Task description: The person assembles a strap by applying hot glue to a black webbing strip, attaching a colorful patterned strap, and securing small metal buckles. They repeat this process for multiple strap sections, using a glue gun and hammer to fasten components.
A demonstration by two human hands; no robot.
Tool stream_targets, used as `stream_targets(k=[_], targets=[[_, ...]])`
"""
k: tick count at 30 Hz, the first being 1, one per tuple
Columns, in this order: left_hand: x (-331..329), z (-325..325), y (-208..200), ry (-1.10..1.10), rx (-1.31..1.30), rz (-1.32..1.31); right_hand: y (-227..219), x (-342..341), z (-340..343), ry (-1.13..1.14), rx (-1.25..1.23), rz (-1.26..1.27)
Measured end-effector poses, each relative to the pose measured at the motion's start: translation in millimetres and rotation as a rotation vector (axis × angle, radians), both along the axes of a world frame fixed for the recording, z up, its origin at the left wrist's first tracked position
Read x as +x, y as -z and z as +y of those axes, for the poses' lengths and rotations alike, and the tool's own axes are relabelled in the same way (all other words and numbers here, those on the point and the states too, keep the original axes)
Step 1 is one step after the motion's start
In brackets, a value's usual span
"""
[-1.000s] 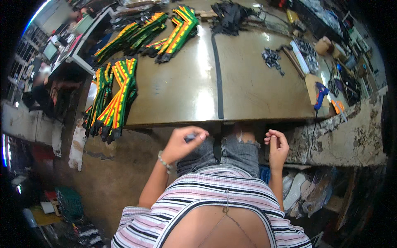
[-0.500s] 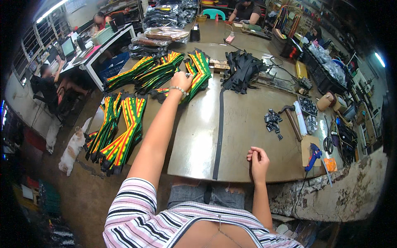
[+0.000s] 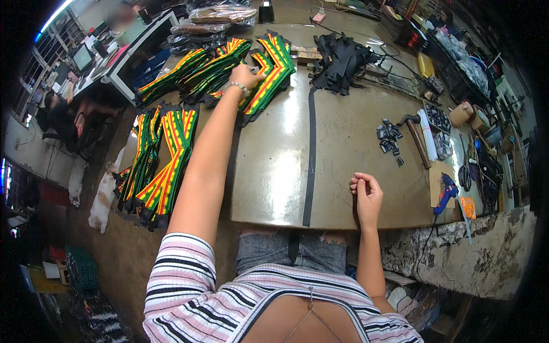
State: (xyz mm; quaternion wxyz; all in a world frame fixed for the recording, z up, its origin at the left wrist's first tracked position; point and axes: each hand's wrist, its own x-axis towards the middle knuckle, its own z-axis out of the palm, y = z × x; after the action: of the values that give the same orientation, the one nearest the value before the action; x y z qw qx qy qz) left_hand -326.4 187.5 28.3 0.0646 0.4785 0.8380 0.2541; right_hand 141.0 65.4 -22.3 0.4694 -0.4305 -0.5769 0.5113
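Observation:
At the table's far left, my left hand (image 3: 246, 79), with a beaded bracelet at the wrist, is closed on the left edge of a bundle of green, yellow and red striped straps (image 3: 274, 75). Its fingertips are partly hidden. My right hand (image 3: 369, 197) hovers over the near right part of the table, fingers curled and thumb against them, with nothing visible in it. A long black strap (image 3: 310, 166) runs from near the pile of black straps (image 3: 338, 60) toward the table's front edge.
More striped strap bundles (image 3: 174, 160) lie left. Small black buckles (image 3: 389, 137), a hammer (image 3: 419, 143), white sticks (image 3: 428, 134) and a blue glue gun (image 3: 446, 194) lie right. A cat (image 3: 103, 197) is on the floor. Wrapped packages (image 3: 220, 16) are stacked at the back.
The view has tilted downward, so the table sits higher in the picture. My left hand stays at the same striped bundle. My right hand remains curled over the table.

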Motion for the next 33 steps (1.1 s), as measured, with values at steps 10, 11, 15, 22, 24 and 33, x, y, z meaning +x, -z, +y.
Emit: stream_targets(k=[10, 11, 15, 22, 24, 33], targets=[[1, -19, -17, 0.076, 0.444, 0.160, 8, -1, 4, -0.007, 0.088, -0.167], [4, -18, -9, 0.052, 0.418, 0.197, 10, -2, 4, 0.000, 0.100, -0.174], [14, -21, -14, -0.046, 0.441, 0.049, 0, 0, 1, 0.031, 0.088, -0.120], [171, -112, -100, 0.296, 0.917, -0.369, -88, -55, 18, -0.011, 0.456, 0.086], [236, -147, -91, 0.414, 0.875, -0.158, -121, -82, 27, -0.123, 0.641, 0.121], [224, -206, -134, 0.456, 0.959, 0.341, -179, -79, 4, -0.247, 0.445, 0.056]])
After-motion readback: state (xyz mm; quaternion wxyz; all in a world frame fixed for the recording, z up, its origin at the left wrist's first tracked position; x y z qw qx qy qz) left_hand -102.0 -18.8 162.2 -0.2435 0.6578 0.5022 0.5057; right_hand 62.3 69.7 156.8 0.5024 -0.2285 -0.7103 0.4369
